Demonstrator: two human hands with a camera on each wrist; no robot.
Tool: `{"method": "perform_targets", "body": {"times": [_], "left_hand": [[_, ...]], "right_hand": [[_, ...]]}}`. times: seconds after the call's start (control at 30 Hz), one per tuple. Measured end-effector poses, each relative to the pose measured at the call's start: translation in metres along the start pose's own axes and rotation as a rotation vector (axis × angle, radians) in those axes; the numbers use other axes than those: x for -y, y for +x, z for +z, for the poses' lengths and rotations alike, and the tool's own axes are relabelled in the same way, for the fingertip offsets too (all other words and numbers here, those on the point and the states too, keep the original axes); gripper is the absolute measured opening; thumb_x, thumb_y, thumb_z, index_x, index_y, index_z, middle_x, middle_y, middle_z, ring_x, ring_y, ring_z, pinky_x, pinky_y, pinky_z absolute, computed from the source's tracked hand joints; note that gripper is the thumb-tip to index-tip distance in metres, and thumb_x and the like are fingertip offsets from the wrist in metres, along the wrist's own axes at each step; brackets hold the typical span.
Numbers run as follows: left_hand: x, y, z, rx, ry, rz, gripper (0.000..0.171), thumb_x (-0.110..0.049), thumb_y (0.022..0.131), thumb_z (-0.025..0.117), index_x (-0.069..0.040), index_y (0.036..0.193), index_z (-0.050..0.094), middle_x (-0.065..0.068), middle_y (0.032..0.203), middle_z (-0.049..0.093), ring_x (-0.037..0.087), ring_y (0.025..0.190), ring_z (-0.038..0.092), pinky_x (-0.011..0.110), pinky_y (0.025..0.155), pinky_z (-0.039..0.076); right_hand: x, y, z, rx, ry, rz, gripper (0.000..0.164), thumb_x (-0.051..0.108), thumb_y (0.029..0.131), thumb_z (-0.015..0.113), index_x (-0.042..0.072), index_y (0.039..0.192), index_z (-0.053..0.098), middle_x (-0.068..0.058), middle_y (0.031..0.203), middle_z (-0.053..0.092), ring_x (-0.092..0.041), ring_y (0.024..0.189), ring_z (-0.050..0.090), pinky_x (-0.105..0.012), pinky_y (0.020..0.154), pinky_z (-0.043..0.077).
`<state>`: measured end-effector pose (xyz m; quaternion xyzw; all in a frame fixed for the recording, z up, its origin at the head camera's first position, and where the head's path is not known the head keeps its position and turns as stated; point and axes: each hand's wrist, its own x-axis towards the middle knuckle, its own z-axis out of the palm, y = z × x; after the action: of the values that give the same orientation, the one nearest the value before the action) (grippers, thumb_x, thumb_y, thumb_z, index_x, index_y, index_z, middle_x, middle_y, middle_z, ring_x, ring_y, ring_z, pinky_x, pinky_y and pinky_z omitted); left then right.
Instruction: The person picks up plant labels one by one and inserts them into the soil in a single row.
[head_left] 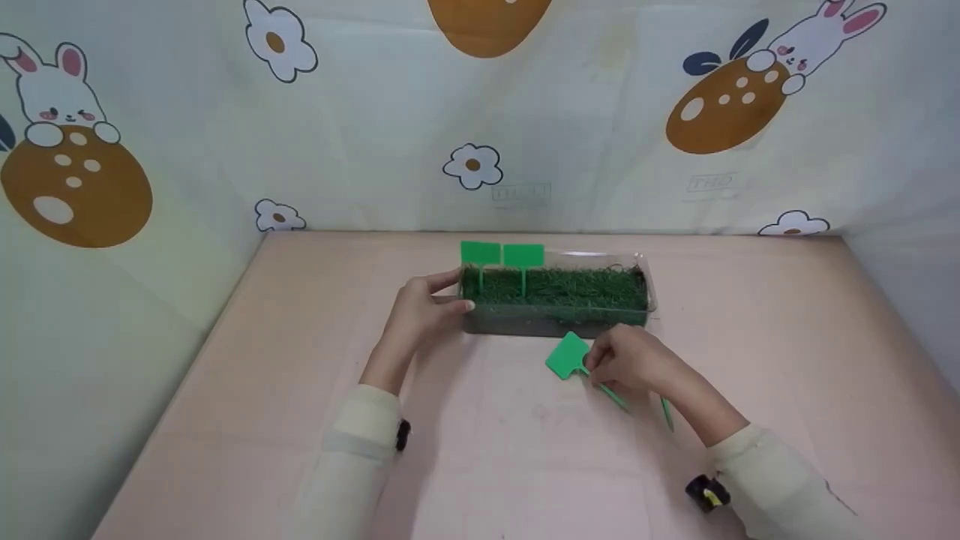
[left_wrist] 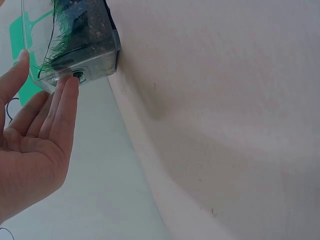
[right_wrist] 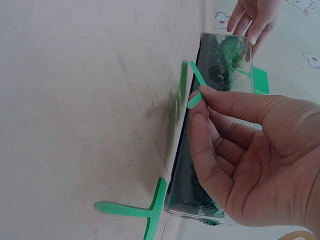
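My left hand [head_left: 427, 304] is at the left end of a clear plastic planter box [head_left: 559, 321], its thumb at the front corner. In the left wrist view its straight fingers [left_wrist: 68, 107] touch the box's end wall. Green grass [head_left: 592, 285] fills the planter, and two green plant labels [head_left: 523, 256] stand upright in it at the left. My right hand [head_left: 630, 360] pinches another green plant label [head_left: 568, 355] between thumb and forefinger, in front of the planter. This label's stem slants down toward the right. The right wrist view shows the pinch on the label [right_wrist: 196, 100] close up.
One more green plant label [right_wrist: 155, 210] lies on the table beside the right hand; in the head view its stem [head_left: 667, 414] shows below the wrist. The pink-covered table [head_left: 337, 262] meets a patterned cloth wall [head_left: 375, 135] behind the planter.
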<state>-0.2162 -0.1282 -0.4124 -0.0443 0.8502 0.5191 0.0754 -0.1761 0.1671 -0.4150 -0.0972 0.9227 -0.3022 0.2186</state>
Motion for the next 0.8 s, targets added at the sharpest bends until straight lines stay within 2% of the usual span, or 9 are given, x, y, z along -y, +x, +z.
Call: {"method": "perform_targets", "body": {"times": [0.6,0.8], "left_hand": [[0.0001,0.0027,0.0018,0.002,-0.014,-0.006,0.062,-0.011,0.087,0.077,-0.021,0.144,0.055,0.006,0.152,0.05,0.022,0.121,0.067,0.036,0.102,0.054],[0.0019,0.0032,0.0014,0.008,-0.021,0.005,0.062,-0.01,0.087,0.077,-0.02,0.144,0.054,0.006,0.152,0.05,0.022,0.121,0.066,0.036,0.101,0.054]], "right_hand": [[-0.0016,-0.0009,-0.0046,0.012,0.076,-0.025,0.004,0.008,0.09,0.071,0.004,0.089,0.073,-0.004,0.083,0.068,-0.011,0.069,0.055,-0.024,0.061,0.046],[-0.0013,-0.002,-0.0062,0.008,0.106,-0.048,0.004,0.007,0.09,0.071,0.004,0.091,0.073,-0.006,0.086,0.07,-0.011,0.072,0.059,-0.023,0.063,0.048]]}}
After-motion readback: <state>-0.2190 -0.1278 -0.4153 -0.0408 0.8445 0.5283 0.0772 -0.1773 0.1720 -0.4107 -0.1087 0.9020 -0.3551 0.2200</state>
